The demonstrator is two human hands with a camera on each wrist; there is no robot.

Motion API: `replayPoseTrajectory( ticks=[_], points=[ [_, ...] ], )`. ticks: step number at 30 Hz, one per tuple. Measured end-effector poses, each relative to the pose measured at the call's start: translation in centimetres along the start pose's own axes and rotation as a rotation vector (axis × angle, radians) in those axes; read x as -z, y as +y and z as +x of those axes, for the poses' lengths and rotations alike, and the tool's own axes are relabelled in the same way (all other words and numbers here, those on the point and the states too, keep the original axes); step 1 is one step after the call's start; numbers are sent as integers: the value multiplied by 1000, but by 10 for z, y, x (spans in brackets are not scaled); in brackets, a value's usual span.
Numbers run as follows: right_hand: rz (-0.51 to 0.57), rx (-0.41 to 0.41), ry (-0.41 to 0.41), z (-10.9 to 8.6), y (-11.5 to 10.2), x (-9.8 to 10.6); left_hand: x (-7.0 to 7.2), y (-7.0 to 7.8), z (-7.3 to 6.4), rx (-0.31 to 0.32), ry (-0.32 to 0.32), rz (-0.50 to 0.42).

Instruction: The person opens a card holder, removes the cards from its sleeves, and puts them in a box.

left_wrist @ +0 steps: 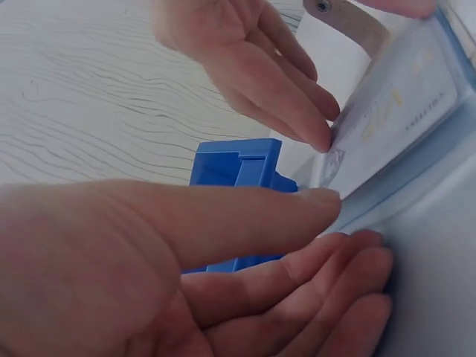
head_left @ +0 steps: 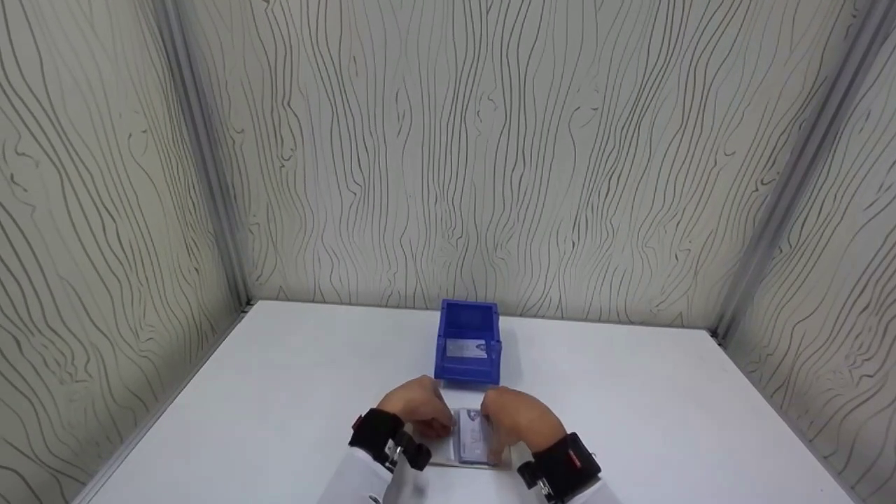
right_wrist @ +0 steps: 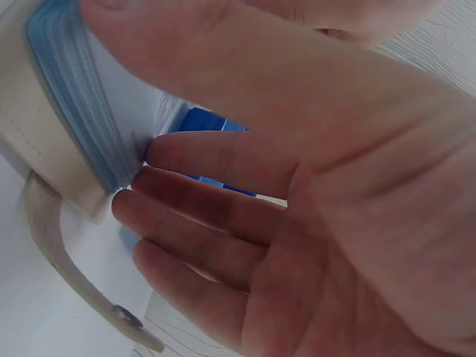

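Note:
A card holder [head_left: 448, 459] with a beige cover and a stack of clear bluish sleeves lies open on the table. On top, in a sleeve, shows a white card [left_wrist: 394, 111] with "VIP" lettering. My left hand [head_left: 420, 407] is at the sleeves' left edge, its thumb and curled fingers pinching there; the exact contact is partly hidden. My right hand [head_left: 521, 418] holds the right side of the stack, thumb over the card and fingertips against the far edge of the sleeves. The holder's strap [right_wrist: 56, 238] with a metal snap sticks out on the right.
Just beyond the hands stands a blue bin [head_left: 469, 371] with another white card [head_left: 465, 348] in it. The white table [head_left: 301, 364] is bounded by wood-patterned panels [head_left: 448, 154] at the back and sides.

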State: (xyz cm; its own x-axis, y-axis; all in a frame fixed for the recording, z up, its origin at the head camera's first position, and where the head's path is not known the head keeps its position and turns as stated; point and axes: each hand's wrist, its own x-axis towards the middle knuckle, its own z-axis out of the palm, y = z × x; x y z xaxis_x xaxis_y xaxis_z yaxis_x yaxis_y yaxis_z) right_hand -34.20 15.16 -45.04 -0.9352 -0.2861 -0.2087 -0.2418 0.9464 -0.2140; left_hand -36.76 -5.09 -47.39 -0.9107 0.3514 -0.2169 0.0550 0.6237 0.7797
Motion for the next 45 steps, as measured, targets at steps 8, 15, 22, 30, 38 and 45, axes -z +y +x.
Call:
replayPoseTrajectory(
  ticks=[8, 15, 22, 30, 38, 45],
  points=[
    [20, 10, 15, -2, 0, 1, 2, -3, 1, 7, -32, -54],
    [41, 33, 19, -1, 0, -1, 2, -4, 2, 8, -38, -66],
    [29, 84, 32, 3, 0, -3, -1, -3, 4, 9, -36, -55],
    [35, 121, 49, 0, -1, -3, -2, -5, 5, 18, -7, -49],
    [29, 104, 28, 1, -3, -3, -5, -5, 5, 23, 25, -42],
    [-11, 134, 32, 1, -4, -4, -7, -5, 5, 20, 45, -44]
  ],
)
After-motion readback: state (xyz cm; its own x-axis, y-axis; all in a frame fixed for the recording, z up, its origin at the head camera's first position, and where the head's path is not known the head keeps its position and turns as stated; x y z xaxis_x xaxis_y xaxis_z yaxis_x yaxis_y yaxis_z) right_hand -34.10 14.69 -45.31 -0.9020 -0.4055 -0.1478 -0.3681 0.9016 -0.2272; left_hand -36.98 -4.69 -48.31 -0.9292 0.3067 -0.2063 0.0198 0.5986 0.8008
